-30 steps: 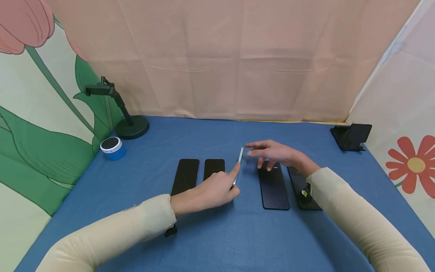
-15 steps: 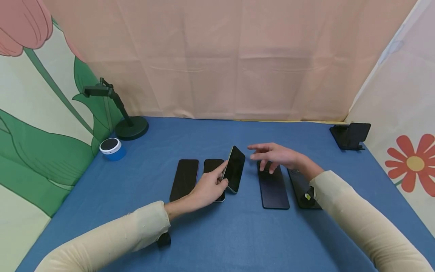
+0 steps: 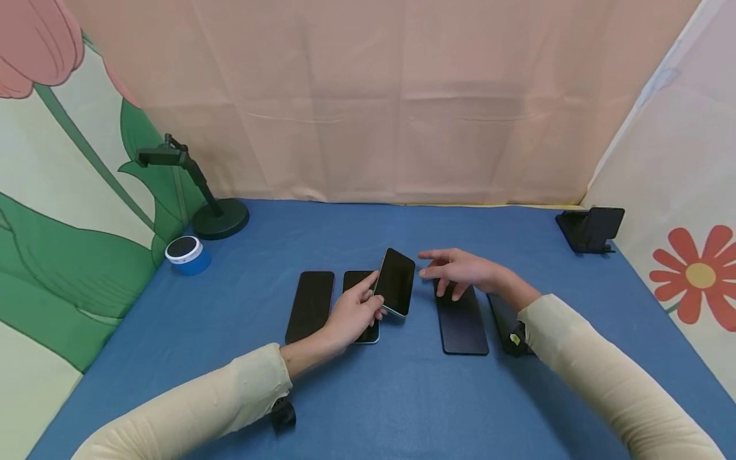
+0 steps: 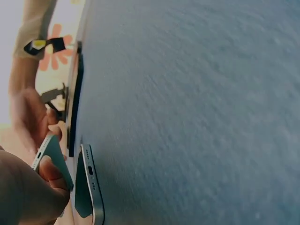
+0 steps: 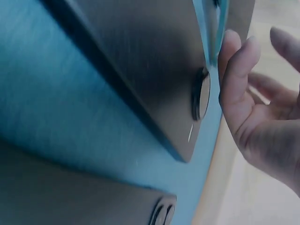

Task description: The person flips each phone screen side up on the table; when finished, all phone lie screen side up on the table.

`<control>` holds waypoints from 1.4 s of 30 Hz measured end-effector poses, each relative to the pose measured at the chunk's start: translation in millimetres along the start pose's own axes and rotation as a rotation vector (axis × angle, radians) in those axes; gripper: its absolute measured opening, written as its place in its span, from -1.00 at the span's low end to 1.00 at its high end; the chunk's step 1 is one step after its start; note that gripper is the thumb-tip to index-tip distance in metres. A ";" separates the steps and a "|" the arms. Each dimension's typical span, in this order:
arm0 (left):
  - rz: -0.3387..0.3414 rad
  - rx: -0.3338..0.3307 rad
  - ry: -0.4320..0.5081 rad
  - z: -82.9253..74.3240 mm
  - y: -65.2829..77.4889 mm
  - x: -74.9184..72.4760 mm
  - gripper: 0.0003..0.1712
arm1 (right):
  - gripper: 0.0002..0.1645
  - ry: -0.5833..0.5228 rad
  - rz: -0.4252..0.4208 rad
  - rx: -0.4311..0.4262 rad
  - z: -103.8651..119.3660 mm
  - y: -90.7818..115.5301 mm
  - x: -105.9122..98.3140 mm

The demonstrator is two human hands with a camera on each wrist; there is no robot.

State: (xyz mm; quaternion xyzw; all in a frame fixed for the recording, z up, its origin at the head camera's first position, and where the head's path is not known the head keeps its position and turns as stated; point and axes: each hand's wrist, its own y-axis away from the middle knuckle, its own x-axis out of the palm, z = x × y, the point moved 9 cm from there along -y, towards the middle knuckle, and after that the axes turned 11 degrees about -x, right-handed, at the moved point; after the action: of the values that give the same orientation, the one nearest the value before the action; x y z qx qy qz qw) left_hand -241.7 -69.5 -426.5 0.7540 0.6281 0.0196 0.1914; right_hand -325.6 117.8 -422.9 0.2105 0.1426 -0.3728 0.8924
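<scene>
Blue cloth (image 3: 379, 409) fills the foreground. The left hand (image 3: 347, 319) pinches a tilted phone (image 3: 398, 281) above it; the right hand (image 3: 462, 269), fingers apart, hovers over a dark phone's (image 3: 463, 326) far end. Left lie a pale-rimmed phone (image 3: 369, 332) and a black phone (image 3: 310, 305).

Phone (image 3: 397, 282) in left grip (image 3: 352, 317), from edge-on to face-on

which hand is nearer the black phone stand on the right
Right: the right hand is left of the black phone stand; the left hand, holding a smartphone, is farther left.
</scene>
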 end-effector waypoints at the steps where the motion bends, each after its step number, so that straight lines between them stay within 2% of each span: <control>1: 0.006 -0.005 0.026 1.5 0.6 1.0 -0.28 | -0.11 -0.011 -0.004 0.009 -1.0 -0.1 3.3; 6: 0.035 -0.015 0.079 5.7 5.1 5.3 -0.28 | -0.05 -0.158 -0.040 0.040 -3.8 -3.7 16.5; 11: 0.066 -0.006 0.092 1.5 6.0 6.4 -0.24 | -0.08 -0.281 -0.122 -0.020 1.7 -9.3 14.7; 18: 0.131 -0.011 -0.002 -3.9 8.2 6.1 -0.20 | -0.11 -0.243 -0.133 -0.084 5.5 -5.1 10.3; 27: 0.171 -0.033 -0.098 -9.2 6.9 5.1 -0.15 | -0.08 -0.215 -0.125 -0.096 5.8 -4.4 4.2; 35: 0.247 -0.082 -0.121 -8.7 6.7 12.2 -0.04 | -0.07 -0.205 -0.079 -0.077 5.2 -4.2 5.3; 42: 0.287 -0.157 -0.135 -0.7 4.7 18.6 -0.03 | -0.07 -0.175 -0.047 -0.007 -3.5 -7.0 10.3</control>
State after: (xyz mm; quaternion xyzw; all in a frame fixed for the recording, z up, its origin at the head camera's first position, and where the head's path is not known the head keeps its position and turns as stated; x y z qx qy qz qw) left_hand -233.5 -52.2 -428.3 0.8184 0.4962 0.0451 0.2864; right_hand -324.0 108.8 -432.0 0.1706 0.0703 -0.4102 0.8931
